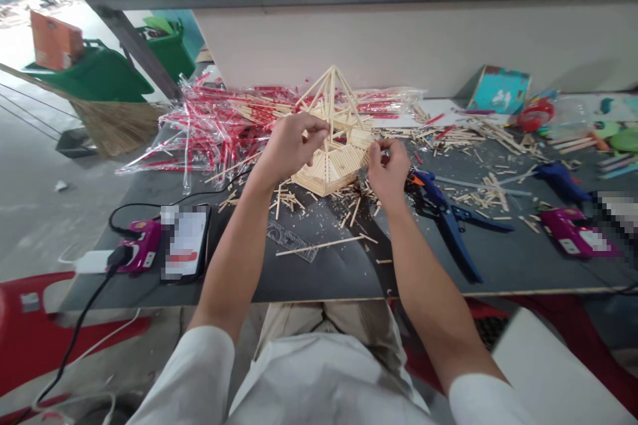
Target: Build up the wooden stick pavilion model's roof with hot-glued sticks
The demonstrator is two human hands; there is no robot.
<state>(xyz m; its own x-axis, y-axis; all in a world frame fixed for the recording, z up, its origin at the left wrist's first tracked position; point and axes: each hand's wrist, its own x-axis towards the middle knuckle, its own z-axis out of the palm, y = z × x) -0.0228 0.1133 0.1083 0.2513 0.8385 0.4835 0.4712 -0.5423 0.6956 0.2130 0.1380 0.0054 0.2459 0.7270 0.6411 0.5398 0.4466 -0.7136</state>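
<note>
A model built of thin wooden sticks [326, 182] stands on the dark table, with a wide slatted base and a pointed frame of sticks [333, 83] on top. My left hand [294, 143] reaches to its left side, thumb and forefinger pinched at an upright stick near the middle. Beside the model's right edge, my right hand [389, 169] is closed in a pinch; whatever its fingertips hold is too small to make out. Stick offcuts [289, 199] lie around the base. A clear ruler [294, 242] and a loose long stick [321, 245] lie in front.
Plastic-wrapped red and pale sticks [214, 119] are heaped behind on the left. A blue-handled cutter [451, 226] lies right of my right hand, with a blue glue gun [563, 182] beyond. A phone [185, 242] and purple power socket [144, 246] with cords sit left.
</note>
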